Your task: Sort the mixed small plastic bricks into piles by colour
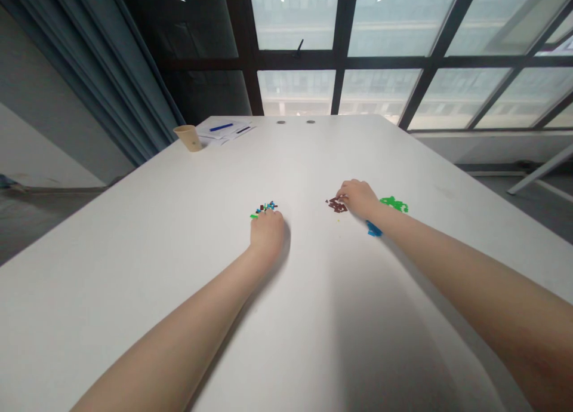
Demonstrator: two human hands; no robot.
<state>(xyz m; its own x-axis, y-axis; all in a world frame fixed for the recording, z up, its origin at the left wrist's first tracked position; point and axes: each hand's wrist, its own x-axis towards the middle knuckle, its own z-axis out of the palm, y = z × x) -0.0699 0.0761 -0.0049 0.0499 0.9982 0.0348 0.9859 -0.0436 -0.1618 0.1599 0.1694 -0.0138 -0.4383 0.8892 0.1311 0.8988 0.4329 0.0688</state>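
Both my arms reach out over a white table [179,233]. My left hand [267,230] rests knuckles up, fingers curled, touching a small heap of mixed blue, green and dark pieces [265,208]. My right hand [358,198] has its fingers pinched together at a small pile of dark brown pieces [335,206]; what the fingertips hold is too small to tell. Just right of that hand lies a pile of green pieces [394,203]. A few blue pieces [373,230] lie under my right wrist.
At the far left corner stands a tan paper cup [188,137] next to white papers [226,131] with a blue pen [221,127] on them. Two round cable holes [295,122] sit at the far edge. Windows and a grey-blue curtain [107,77] lie beyond.
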